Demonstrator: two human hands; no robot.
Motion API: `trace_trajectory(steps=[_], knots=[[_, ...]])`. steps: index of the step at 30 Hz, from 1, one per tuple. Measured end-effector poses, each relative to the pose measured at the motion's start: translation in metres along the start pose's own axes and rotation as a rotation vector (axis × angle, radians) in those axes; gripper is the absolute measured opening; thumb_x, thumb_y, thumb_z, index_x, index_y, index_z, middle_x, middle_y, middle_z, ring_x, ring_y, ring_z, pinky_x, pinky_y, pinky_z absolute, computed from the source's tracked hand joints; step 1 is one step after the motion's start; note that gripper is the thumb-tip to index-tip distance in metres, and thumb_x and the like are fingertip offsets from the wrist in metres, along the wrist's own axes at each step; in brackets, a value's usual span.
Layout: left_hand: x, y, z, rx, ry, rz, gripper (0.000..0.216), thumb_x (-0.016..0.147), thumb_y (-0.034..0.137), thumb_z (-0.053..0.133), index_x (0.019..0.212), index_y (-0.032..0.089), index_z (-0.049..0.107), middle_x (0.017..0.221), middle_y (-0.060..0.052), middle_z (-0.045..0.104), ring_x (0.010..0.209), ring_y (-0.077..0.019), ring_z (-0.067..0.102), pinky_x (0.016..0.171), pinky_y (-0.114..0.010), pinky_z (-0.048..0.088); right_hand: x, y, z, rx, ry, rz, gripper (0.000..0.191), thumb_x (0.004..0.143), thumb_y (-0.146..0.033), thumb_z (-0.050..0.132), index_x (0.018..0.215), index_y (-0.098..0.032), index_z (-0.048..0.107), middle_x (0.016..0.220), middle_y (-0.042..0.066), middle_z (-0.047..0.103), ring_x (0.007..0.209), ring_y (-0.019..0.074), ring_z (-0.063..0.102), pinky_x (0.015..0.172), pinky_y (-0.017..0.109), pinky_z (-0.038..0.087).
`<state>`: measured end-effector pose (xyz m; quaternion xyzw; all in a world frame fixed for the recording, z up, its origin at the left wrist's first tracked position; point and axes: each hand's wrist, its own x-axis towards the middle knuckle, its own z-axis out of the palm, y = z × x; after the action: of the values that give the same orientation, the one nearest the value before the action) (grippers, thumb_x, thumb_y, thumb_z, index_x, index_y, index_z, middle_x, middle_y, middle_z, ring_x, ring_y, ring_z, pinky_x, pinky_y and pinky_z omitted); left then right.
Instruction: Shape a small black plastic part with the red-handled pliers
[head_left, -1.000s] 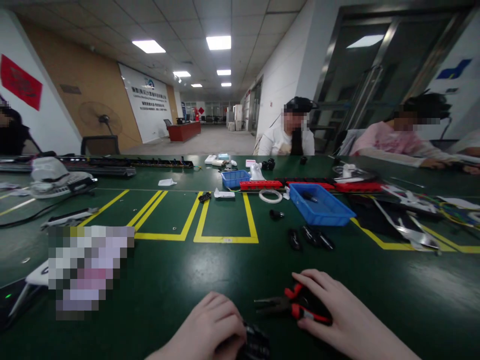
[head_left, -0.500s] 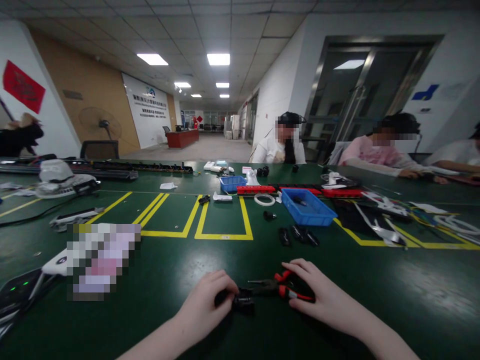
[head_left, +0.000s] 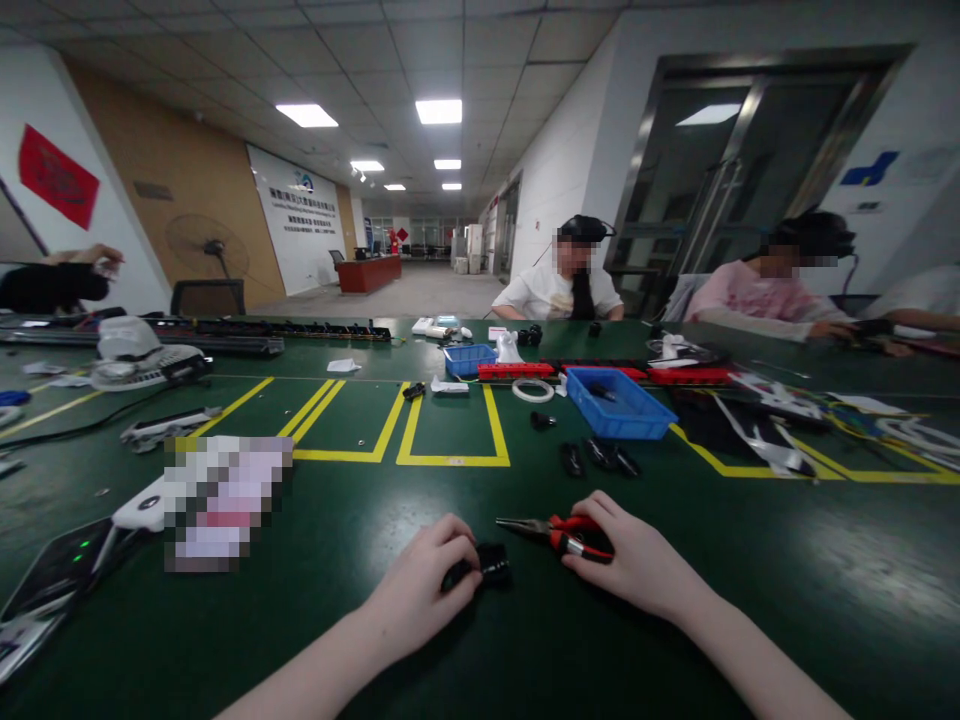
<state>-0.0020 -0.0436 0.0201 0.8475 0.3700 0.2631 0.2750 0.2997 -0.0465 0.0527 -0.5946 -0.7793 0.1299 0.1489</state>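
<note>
Your left hand [head_left: 424,585] is curled around a small black part [head_left: 491,563], pressing it down on the green desk [head_left: 315,600] right in front of you; the fingers are closed on its near end, and the far end pokes out to the right of your fingertips. Your right hand [head_left: 637,560] is wrapped over the red handles of a pair of needle-nose pliers [head_left: 551,530], holding them close to the desk surface.

The relation that matters: the pliers lie almost level, long axis running left to right, with the thin nose pointing left toward your left hand. The nose tip sits just beyond and slightly to the right of the black part, near it but not touching. So the black part lies to the left of the pliers' tip and a little closer to you, and your left hand is the one already on it. Whether the pliers' nose is parted or closed is too fine to tell here.

Further out, past both hands, three small dark pieces [head_left: 600,458] lie side by side, and beyond them a blue tray [head_left: 619,405] rests beside the yellow floor-tape lines [head_left: 450,460] on the desk. All of these are well apart from your hands. Other people sit at the far side of the desk.
</note>
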Motion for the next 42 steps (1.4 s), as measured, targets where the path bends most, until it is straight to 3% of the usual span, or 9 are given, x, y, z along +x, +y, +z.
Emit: trace_trajectory(steps=[4,13,19,24,29,35,42], knots=[[-0.001,0.003,-0.004,0.030,-0.026,0.017,0.008,0.094,0.019,0.055,0.095,0.019,0.063,0.113,-0.006,0.059,0.101,-0.0204,0.057,0.094,-0.038,0.048,-0.003,-0.004,-0.002,-0.009,-0.010,0.027,0.051,0.078,-0.053,0.068,0.119,-0.024,0.060,0.119,0.006,0.060,0.098,0.0231,0.066,0.081,0.038,0.055],[-0.002,0.003,-0.014,0.049,-0.130,0.044,0.019,0.087,0.016,0.062,0.106,0.020,0.060,0.118,-0.007,0.060,0.110,-0.0223,0.055,0.097,-0.039,0.044,-0.003,0.000,-0.002,-0.172,0.154,-0.127,0.040,0.080,-0.046,0.066,0.111,-0.021,0.064,0.107,0.009,0.069,0.095,0.0257,0.065,0.083,0.044,0.052],[0.002,-0.003,-0.013,0.018,-0.114,0.039,0.014,0.087,0.018,0.066,0.101,0.020,0.064,0.116,-0.006,0.060,0.108,-0.0222,0.056,0.096,-0.038,0.045,-0.007,-0.002,0.006,-0.270,0.354,-0.325,0.041,0.081,-0.044,0.065,0.115,-0.021,0.062,0.109,0.009,0.070,0.108,0.0284,0.062,0.105,0.054,0.037],[0.004,-0.006,-0.014,-0.022,-0.120,0.017,0.015,0.084,0.023,0.071,0.099,0.021,0.067,0.109,-0.004,0.061,0.103,-0.0216,0.058,0.093,-0.037,0.046,-0.011,-0.012,0.016,-0.305,0.517,-0.560,0.045,0.077,-0.042,0.067,0.116,-0.019,0.062,0.105,0.008,0.072,0.109,0.0274,0.062,0.109,0.048,0.032],[0.002,-0.007,-0.014,-0.005,-0.125,0.040,0.016,0.084,0.024,0.070,0.099,0.021,0.067,0.105,-0.004,0.060,0.099,-0.0210,0.059,0.088,-0.035,0.048,-0.012,-0.021,0.020,-0.325,0.522,-0.665,0.045,0.077,-0.042,0.066,0.114,-0.016,0.063,0.100,0.008,0.072,0.107,0.0267,0.063,0.111,0.045,0.029],[-0.002,-0.007,-0.014,0.060,-0.115,0.121,0.017,0.086,0.022,0.068,0.102,0.021,0.065,0.119,-0.006,0.056,0.105,-0.0225,0.058,0.092,-0.038,0.048,-0.009,-0.018,0.022,-0.352,0.497,-0.670,0.045,0.077,-0.043,0.066,0.114,-0.017,0.062,0.100,0.007,0.073,0.108,0.0271,0.063,0.110,0.045,0.030],[0.000,-0.010,-0.014,0.047,-0.114,0.121,0.017,0.085,0.024,0.069,0.101,0.021,0.066,0.115,-0.005,0.058,0.101,-0.0218,0.060,0.090,-0.038,0.050,-0.010,-0.018,0.019,-0.355,0.487,-0.662,0.044,0.075,-0.042,0.068,0.111,-0.017,0.063,0.098,0.007,0.072,0.104,0.0266,0.064,0.108,0.046,0.032]])
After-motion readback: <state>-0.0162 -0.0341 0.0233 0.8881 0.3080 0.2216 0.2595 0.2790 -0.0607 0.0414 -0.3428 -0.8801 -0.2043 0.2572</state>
